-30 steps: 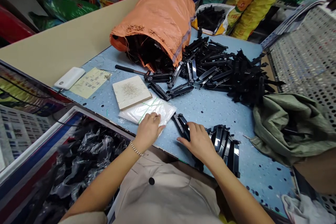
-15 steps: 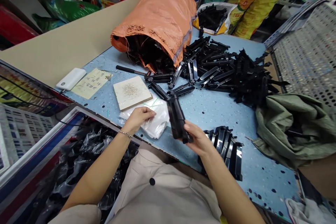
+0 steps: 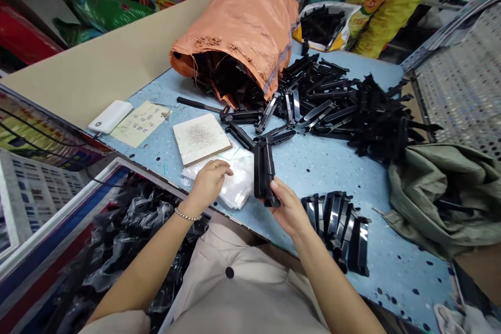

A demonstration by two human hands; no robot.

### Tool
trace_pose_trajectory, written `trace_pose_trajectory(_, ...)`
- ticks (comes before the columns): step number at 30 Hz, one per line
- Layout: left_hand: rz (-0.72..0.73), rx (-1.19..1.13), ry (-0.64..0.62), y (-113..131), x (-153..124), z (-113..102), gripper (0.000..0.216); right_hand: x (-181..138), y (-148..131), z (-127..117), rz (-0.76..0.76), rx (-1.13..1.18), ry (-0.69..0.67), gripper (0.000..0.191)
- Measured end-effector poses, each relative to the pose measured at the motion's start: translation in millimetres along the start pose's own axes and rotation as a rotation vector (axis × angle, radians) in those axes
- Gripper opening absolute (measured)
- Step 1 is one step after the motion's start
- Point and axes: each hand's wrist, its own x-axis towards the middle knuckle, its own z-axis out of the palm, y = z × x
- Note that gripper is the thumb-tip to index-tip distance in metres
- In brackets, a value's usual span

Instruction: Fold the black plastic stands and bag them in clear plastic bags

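On the table, a sack lies at the back, a pile spilling to its right. A tile sits before the sack, bags nearer, under the left hand. The right hand holds a bundle between bags and row.

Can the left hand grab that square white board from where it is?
Probably yes. The left hand lies on the clear plastic bags, and the square white board sits flat just beyond them, with nothing on top or in between. The right hand holds black bars.
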Motion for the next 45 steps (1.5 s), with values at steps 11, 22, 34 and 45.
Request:
trace_pose_trajectory(11,0.349,0.136,-0.078,23.8,-18.7,7.7,0.060,1.1,30.7,-18.0,0.438,0.261,-0.089,0.031)
trace_pose_trajectory(22,0.477,0.142,-0.145,60.7,-71.2,4.0,0.051,-27.1,31.5,15.9,-0.022,-0.448,-0.243,0.045)
trace_pose_trajectory(34,-0.548,0.788,-0.733,-33.5,-124.8,-97.3,0.028,-47.1,-49.8,-98.7,-0.549,-2.150,0.012,0.061)
trace_pose_trajectory(45,0.094,0.461,0.009,53.0,-4.1,63.7,0.031,-12.9,-36.7,-84.0,-0.574,-2.106,-0.141,0.053)
